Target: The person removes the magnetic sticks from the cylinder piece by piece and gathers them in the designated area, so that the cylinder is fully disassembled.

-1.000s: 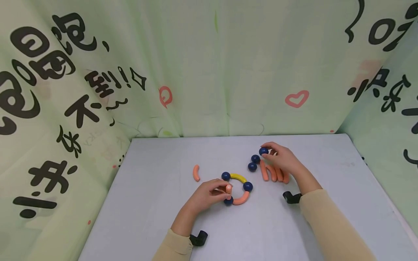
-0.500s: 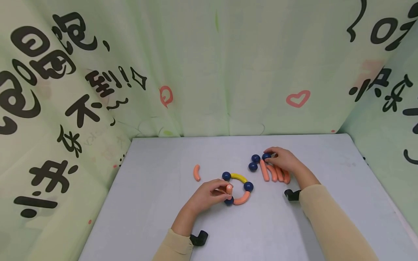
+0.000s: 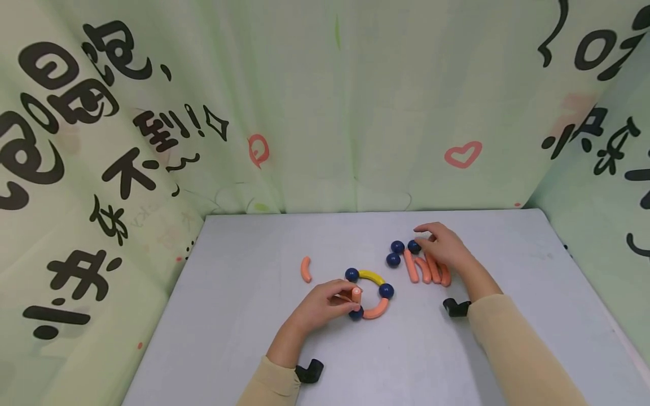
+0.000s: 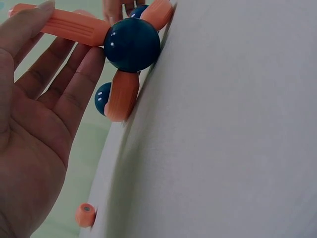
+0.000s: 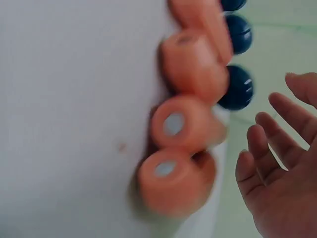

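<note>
My left hand (image 3: 325,301) pinches an upright orange rod (image 4: 74,26) between thumb and fingers. The rod's lower end meets a dark blue ball (image 4: 132,44) in a ring on the table. That ring also has a yellow curved rod (image 3: 372,276), an orange curved rod (image 3: 376,309) and more blue balls (image 3: 386,291); its left side is partly hidden by my hand. Just above another blue ball (image 3: 413,246), my right hand (image 3: 440,245) has its fingers spread and holds nothing. In the right wrist view, a gap separates the fingers from the balls (image 5: 237,88).
Several orange rods (image 3: 410,266) lie in a row under and beside my right hand. Two blue balls (image 3: 393,260) sit left of that row. A lone orange curved rod (image 3: 306,269) lies left of the ring. A printed curtain (image 3: 355,113) surrounds the white table (image 3: 228,316).
My right hand lowered a blue ball to the table beside two others, then let go and rose slightly off it. The left hand has stayed in place with its rod.
</note>
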Action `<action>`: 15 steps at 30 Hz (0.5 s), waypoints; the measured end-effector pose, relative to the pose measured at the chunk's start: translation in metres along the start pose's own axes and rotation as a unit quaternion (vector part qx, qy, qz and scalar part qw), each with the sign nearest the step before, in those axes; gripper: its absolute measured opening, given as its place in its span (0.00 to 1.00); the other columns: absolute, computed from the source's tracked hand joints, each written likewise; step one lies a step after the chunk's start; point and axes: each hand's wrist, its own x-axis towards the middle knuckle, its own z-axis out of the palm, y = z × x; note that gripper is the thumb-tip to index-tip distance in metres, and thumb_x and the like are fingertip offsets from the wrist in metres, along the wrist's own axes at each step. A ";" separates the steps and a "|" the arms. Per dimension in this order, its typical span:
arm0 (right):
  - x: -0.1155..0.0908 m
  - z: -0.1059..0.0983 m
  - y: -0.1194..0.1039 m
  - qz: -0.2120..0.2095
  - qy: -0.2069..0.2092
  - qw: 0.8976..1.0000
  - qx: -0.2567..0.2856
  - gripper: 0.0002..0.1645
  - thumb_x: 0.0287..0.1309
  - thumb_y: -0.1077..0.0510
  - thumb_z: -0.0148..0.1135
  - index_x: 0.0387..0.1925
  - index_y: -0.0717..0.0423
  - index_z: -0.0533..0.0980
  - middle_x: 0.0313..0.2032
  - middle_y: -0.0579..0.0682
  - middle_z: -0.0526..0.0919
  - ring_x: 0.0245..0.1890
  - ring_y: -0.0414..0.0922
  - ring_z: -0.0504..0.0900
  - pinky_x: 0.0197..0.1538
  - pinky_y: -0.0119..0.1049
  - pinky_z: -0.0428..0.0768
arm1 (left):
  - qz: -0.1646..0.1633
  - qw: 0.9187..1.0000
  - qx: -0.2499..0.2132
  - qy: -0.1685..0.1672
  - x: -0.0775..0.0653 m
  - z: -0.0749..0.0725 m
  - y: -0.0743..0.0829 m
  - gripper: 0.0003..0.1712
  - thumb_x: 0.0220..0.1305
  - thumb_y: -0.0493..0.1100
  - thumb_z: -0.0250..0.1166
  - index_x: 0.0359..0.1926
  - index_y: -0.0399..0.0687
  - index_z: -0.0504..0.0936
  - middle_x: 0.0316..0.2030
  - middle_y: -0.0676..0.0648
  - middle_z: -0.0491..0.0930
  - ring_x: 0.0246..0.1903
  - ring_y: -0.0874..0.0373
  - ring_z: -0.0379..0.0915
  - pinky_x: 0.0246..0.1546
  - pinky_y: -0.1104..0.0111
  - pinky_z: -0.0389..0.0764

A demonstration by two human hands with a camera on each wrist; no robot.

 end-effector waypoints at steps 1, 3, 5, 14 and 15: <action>-0.004 0.000 -0.006 -0.004 0.009 1.000 0.007 0.27 0.72 0.43 0.52 0.66 0.49 0.69 0.59 0.56 0.71 0.51 0.54 0.72 0.49 0.48 0.75 | 0.000 1.000 -0.001 0.000 0.000 0.000 0.000 0.19 0.63 0.48 0.69 0.55 0.52 0.82 0.45 0.53 0.81 0.47 0.64 0.79 0.52 0.73 0.81; -0.015 0.000 -0.022 -0.021 0.021 0.999 0.023 0.26 0.72 0.44 0.51 0.65 0.47 0.70 0.56 0.55 0.73 0.50 0.53 0.71 0.46 0.44 0.74 | -0.002 1.000 -0.003 0.000 0.000 0.001 -0.001 0.19 0.63 0.48 0.69 0.54 0.53 0.82 0.45 0.53 0.81 0.48 0.63 0.79 0.52 0.73 0.81; -0.027 0.003 -0.039 -0.040 0.021 0.998 0.050 0.23 0.72 0.44 0.52 0.63 0.45 0.72 0.53 0.53 0.76 0.47 0.51 0.73 0.44 0.41 0.74 | -0.003 1.000 -0.003 0.001 0.000 0.001 -0.001 0.18 0.63 0.47 0.69 0.54 0.53 0.82 0.44 0.53 0.81 0.47 0.63 0.79 0.52 0.72 0.81; -0.076 0.040 -0.092 -0.265 -0.070 0.957 0.095 0.16 0.69 0.50 0.59 0.56 0.43 0.78 0.48 0.44 0.82 0.39 0.38 0.77 0.41 0.33 0.79 | 0.032 0.999 0.003 -0.001 0.000 0.002 -0.003 0.15 0.63 0.45 0.69 0.51 0.50 0.83 0.42 0.47 0.81 0.47 0.65 0.79 0.52 0.68 0.81; -0.079 0.045 -0.095 -0.275 -0.086 0.952 0.102 0.17 0.69 0.49 0.59 0.56 0.43 0.78 0.46 0.43 0.82 0.37 0.37 0.76 0.41 0.33 0.78 | 0.042 0.999 0.003 -0.001 0.001 0.002 -0.004 0.16 0.63 0.44 0.69 0.51 0.49 0.83 0.42 0.46 0.81 0.47 0.64 0.80 0.52 0.68 0.82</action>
